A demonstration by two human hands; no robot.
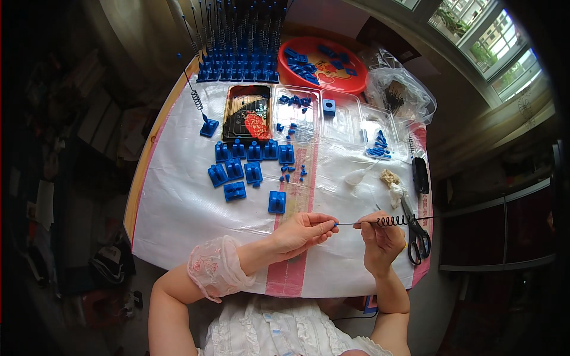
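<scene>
My left hand (301, 236) is closed in a pinch on a small blue plastic piece (336, 224). One end of a black wire with a coiled spring section (392, 221) meets that piece. Gripping the wire just left of its coil is my right hand (383, 242), its fingers closed; the straight far end sticks out to the right, above the black scissors (418, 240). Nearest my left hand stands a single blue plastic base (276, 202). Farther off, several more blue bases (235, 169) sit in a cluster, with small blue pieces (285, 177) scattered beside them.
Finished-looking blue bases with upright spring wires (237, 68) crowd the far left; one more (208, 127) stands apart. Behind are a red basin (356, 83), a black tray (228, 127) and clear trays (341, 132). A plastic bag (415, 89) lies far right, a black object (421, 175) near the right edge.
</scene>
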